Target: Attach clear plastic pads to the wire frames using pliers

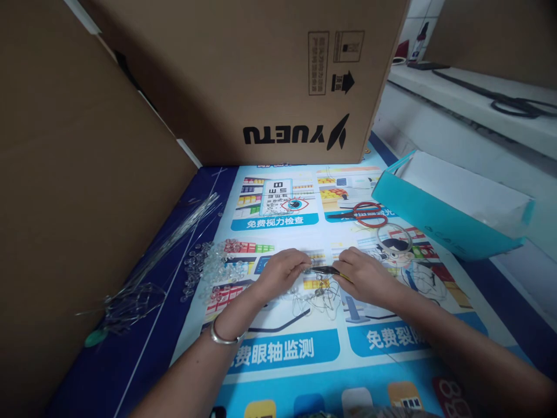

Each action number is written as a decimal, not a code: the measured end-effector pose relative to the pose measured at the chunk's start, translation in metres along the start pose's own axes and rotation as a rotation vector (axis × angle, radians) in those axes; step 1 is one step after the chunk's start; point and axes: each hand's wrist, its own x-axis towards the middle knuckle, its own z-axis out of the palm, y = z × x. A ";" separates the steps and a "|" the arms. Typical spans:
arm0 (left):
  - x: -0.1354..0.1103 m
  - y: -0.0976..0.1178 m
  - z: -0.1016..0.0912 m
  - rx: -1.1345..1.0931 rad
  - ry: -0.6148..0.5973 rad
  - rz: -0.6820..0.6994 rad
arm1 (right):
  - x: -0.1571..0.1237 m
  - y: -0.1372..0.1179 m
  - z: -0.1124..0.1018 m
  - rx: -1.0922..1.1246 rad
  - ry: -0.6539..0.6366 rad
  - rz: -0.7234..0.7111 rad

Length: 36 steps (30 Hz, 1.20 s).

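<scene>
My right hand (364, 275) is closed around a pair of pliers (324, 270) with dark jaws and yellow handles. The jaws point left and meet the fingertips of my left hand (285, 271). That hand is pinched closed; what sits between its fingers is too small to make out. Just below both hands lies a loose tangle of thin wire (317, 301). To the left of my left hand, many clear beads (217, 264) are spread over the printed mat (304, 371). A silver bangle (226, 337) circles my left wrist.
Red-handled scissors (369, 215) and a pale coil (394, 238) lie beyond my right hand. A teal open box (444, 215) stands at the right. At the left lies a bundle of thin strands (178, 229). Large cardboard (195, 75) walls the back and left.
</scene>
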 end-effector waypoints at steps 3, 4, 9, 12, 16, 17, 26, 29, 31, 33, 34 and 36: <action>0.000 0.000 0.000 0.005 -0.002 0.001 | 0.001 0.001 -0.001 -0.005 -0.014 -0.010; 0.000 0.000 0.000 0.006 -0.004 -0.001 | 0.001 0.001 -0.001 -0.009 -0.018 -0.013; 0.000 -0.001 0.001 -0.002 0.004 0.010 | 0.001 0.003 -0.001 -0.027 -0.009 -0.039; 0.000 -0.002 0.001 -0.013 0.004 0.030 | 0.002 0.004 0.000 -0.026 -0.005 -0.049; 0.000 -0.001 0.001 -0.013 -0.007 0.036 | 0.003 0.006 0.001 -0.009 0.001 -0.057; 0.001 -0.001 0.000 -0.008 -0.007 0.027 | 0.003 0.006 0.001 -0.004 -0.001 -0.056; -0.001 -0.005 0.002 0.120 0.122 -0.061 | 0.001 0.021 0.008 -0.065 0.084 0.116; -0.002 -0.007 0.003 0.152 0.172 -0.110 | 0.002 0.024 0.011 -0.106 0.093 0.177; -0.003 -0.007 0.002 0.178 0.203 -0.151 | 0.002 0.024 0.012 -0.128 0.095 0.203; -0.003 -0.005 0.002 0.213 0.238 -0.187 | 0.003 0.025 0.012 -0.144 0.104 0.218; -0.003 -0.004 0.002 0.234 0.251 -0.203 | 0.002 0.025 0.011 -0.146 0.108 0.220; -0.003 -0.002 0.001 0.278 0.262 -0.240 | 0.002 0.025 0.010 -0.142 0.110 0.210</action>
